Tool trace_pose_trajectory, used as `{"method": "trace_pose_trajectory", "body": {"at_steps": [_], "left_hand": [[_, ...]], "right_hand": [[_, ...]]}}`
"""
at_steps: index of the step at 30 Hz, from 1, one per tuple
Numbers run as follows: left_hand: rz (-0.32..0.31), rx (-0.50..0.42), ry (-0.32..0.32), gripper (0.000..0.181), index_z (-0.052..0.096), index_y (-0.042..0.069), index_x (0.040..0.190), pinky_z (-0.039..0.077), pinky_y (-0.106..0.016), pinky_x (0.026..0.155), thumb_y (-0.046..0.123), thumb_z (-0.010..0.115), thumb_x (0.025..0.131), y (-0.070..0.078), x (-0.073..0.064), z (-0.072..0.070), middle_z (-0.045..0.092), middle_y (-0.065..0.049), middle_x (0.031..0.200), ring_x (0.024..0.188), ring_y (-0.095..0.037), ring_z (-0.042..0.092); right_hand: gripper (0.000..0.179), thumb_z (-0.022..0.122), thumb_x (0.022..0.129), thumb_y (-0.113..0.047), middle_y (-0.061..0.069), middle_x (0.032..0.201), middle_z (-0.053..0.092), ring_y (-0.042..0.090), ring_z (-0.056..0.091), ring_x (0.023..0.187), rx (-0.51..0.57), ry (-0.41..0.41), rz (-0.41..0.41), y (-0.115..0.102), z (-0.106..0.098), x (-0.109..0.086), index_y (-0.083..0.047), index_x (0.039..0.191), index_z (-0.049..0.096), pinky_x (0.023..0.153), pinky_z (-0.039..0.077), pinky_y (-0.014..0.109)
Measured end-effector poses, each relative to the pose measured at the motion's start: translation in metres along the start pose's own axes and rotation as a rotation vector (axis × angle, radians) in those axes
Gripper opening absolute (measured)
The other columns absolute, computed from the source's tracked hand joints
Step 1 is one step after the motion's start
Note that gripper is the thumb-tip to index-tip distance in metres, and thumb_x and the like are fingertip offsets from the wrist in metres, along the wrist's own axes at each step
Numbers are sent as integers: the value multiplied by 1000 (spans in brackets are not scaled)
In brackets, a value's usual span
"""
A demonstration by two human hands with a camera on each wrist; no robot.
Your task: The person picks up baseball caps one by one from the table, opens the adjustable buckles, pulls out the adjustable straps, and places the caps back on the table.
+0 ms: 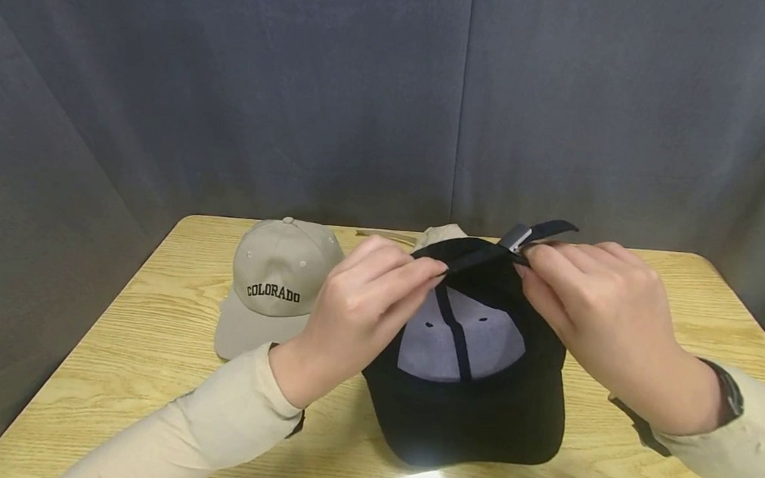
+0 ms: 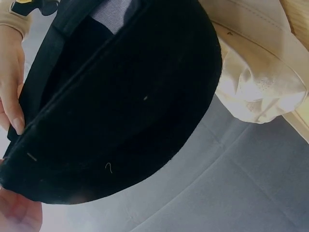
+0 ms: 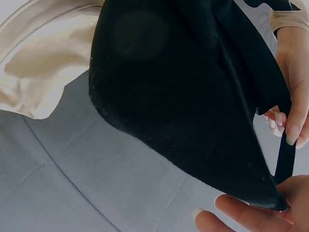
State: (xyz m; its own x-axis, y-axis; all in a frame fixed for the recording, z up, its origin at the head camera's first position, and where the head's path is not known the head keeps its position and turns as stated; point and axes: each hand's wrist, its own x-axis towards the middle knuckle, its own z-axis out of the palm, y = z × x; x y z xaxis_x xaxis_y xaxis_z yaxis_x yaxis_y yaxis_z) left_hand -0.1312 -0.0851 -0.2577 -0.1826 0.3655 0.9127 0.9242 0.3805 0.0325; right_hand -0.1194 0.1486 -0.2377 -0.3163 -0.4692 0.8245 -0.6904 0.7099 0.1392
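Note:
A black baseball cap [image 1: 469, 421] is held up over the table, its grey-lined inside facing me and its brim low and near. My left hand [image 1: 366, 306] pinches the black back strap [image 1: 472, 260] between thumb and fingertips at its left part. On the other side my right hand [image 1: 598, 311] grips the cap's back edge by the silver buckle [image 1: 515, 237]. A loose strap end [image 1: 554, 227] sticks out to the right past the buckle. The black crown fills much of the left wrist view, with my right hand [image 2: 9, 82] at its edge.
A beige cap [image 1: 277, 275] lettered COLORADO sits to the left on the wooden table [image 1: 164, 311]. Behind the black cap, another beige cap [image 1: 443, 234] lies mostly hidden, with its strap [image 1: 386, 236] to the left. A dark grey curtain [image 1: 367, 101] hangs behind the table.

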Motion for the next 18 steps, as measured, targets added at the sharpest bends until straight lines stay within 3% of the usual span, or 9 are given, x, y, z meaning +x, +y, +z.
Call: {"method": "trace_pose_trajectory", "body": {"at_steps": [8,18], "left_hand": [[0,-3,6,14,73,-1,95,49,-30,70,-5,72,82,-1,0,0,61,-6,74,71,-23,55],[1,2,6,13,73,0,94,49,-29,69,-4,72,82,-1,0,0,59,-5,72,70,-22,54]], "right_hand": [[38,34,104,-23,6,60,51,26,52,52,-26,-66,0,-1,-3,1,-3,77,51,57,47,42],[38,35,104,-24,4,59,49,25,50,50,-14,-14,5,0,0,0,-4,76,51,55,45,43]]}}
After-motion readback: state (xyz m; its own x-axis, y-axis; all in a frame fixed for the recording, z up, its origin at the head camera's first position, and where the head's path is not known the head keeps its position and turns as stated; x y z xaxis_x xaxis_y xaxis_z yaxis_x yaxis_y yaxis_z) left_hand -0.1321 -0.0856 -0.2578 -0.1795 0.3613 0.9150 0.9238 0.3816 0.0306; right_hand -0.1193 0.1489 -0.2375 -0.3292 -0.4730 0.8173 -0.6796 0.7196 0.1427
